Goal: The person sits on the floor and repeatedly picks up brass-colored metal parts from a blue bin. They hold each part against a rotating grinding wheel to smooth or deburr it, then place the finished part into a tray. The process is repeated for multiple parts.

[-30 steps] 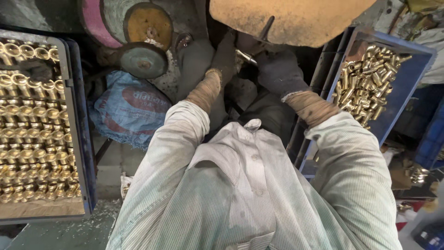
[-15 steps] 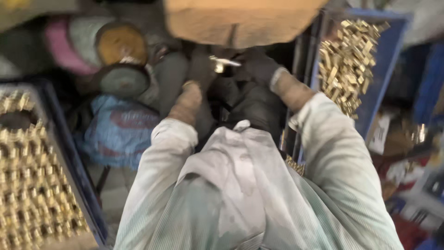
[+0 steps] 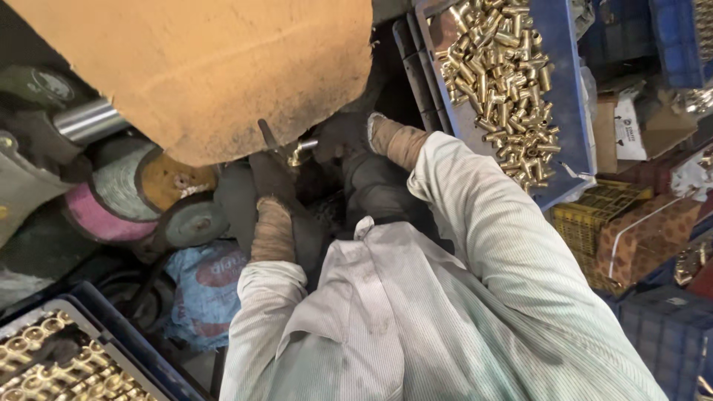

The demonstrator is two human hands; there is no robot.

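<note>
Both gloved hands grasp a small brass part (image 3: 298, 152) and press it to the lower edge of the big buff wheel (image 3: 223, 74). The left hand (image 3: 271, 174) clenches it from the near side, the right hand (image 3: 338, 137) from the right. Judging by this, light, steady pressure and fingers kept clear of the wheel serve best.

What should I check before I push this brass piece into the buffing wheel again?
1. Left hand gloved, on the brass piece: ok.
2. Right hand gloved, gripping the piece's other end: ok.
3. Piece sits just under the buffing wheel edge: ok.
4. Sleeve cuffs clear of the wheel: ok.
5. Wheel spinning: cannot tell.
6. Blue tray of brass parts beside right arm: ok.
</note>
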